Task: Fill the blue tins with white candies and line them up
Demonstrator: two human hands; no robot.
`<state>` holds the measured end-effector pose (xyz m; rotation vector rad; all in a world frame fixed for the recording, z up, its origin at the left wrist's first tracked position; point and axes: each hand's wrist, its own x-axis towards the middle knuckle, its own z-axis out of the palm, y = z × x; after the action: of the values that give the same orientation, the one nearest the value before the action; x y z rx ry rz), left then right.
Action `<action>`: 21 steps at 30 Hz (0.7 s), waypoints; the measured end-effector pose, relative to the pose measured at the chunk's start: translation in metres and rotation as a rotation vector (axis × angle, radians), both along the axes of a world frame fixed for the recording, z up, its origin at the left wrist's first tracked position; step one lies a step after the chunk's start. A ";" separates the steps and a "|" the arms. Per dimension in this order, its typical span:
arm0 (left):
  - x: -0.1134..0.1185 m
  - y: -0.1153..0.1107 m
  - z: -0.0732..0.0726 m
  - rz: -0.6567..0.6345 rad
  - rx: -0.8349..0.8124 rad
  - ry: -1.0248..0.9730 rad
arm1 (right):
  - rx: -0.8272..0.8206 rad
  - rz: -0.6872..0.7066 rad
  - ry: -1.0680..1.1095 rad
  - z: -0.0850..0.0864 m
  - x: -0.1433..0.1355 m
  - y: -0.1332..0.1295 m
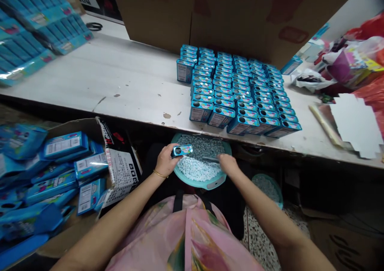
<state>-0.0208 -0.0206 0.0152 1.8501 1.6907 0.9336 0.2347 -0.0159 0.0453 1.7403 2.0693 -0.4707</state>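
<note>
My left hand [167,160] is closed around a small blue box [183,150], its top with a dark round hole facing up, over the left side of a teal basin [210,184]. White pellets [199,171] fill the basin. At the basin's right edge, my right hand [228,164] grips a grey scoop-like tool [211,159] whose end lies over the pellets; its exact shape is blurred. Rows of upright blue boxes [220,113] stand on the white table [135,79] just beyond the basin.
A carton [105,143] of loose blue boxes sits at the left. Packed blue trays [45,19] and black scissors [94,26] lie at the back left. Large cardboard [228,19] stands behind the rows. White card [355,123] and bags [312,79] are at right; a smaller basin [280,201] is below.
</note>
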 end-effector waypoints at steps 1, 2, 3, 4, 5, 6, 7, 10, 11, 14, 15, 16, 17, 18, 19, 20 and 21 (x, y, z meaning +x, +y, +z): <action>-0.002 0.000 0.001 0.010 -0.003 -0.010 | -0.001 -0.010 0.050 -0.017 -0.010 -0.001; -0.004 -0.001 0.002 0.021 -0.010 -0.019 | 0.003 -0.014 0.089 -0.032 -0.022 -0.002; -0.006 -0.001 0.003 0.034 -0.018 -0.027 | 0.015 -0.020 0.123 -0.045 -0.035 -0.002; -0.008 -0.001 0.003 0.047 -0.029 -0.033 | 0.015 -0.031 0.154 -0.057 -0.046 -0.001; -0.009 -0.001 0.003 0.059 -0.038 -0.039 | 0.013 -0.058 0.210 -0.066 -0.054 0.000; -0.011 -0.002 0.003 0.070 -0.046 -0.044 | 0.005 -0.098 0.298 -0.073 -0.060 0.002; -0.013 -0.002 0.004 0.078 -0.051 -0.049 | -0.009 -0.144 0.403 -0.078 -0.062 0.004; -0.017 -0.001 0.005 0.115 -0.045 -0.075 | -0.057 -0.245 0.655 -0.082 -0.051 0.009; -0.018 -0.001 0.006 0.130 -0.038 -0.085 | -0.062 -0.256 0.681 -0.080 -0.043 0.009; -0.018 0.003 0.007 0.161 -0.019 -0.107 | -0.073 -0.284 0.735 -0.062 -0.018 0.007; -0.017 0.004 0.006 0.160 -0.018 -0.104 | -0.083 -0.302 0.769 -0.053 -0.009 0.006; -0.016 0.005 0.005 0.153 -0.020 -0.094 | -0.093 -0.314 0.807 -0.043 -0.002 0.006; -0.014 0.006 0.003 0.141 -0.024 -0.078 | -0.100 -0.315 0.843 -0.032 0.004 0.005; -0.011 0.006 0.001 0.124 -0.028 -0.057 | -0.105 -0.303 0.868 -0.020 0.009 0.005; -0.008 0.006 -0.001 0.104 -0.030 -0.034 | -0.106 -0.277 0.875 -0.008 0.013 0.005; -0.004 0.006 -0.003 0.082 -0.031 -0.011 | -0.103 -0.239 0.868 0.004 0.015 0.006; 0.000 0.006 -0.005 0.055 -0.030 0.011 | -0.095 -0.193 0.843 0.016 0.015 0.007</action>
<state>-0.0205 -0.0147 0.0103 1.8002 1.7613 0.9161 0.2498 -0.0090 0.0613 1.8779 2.3167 -1.5527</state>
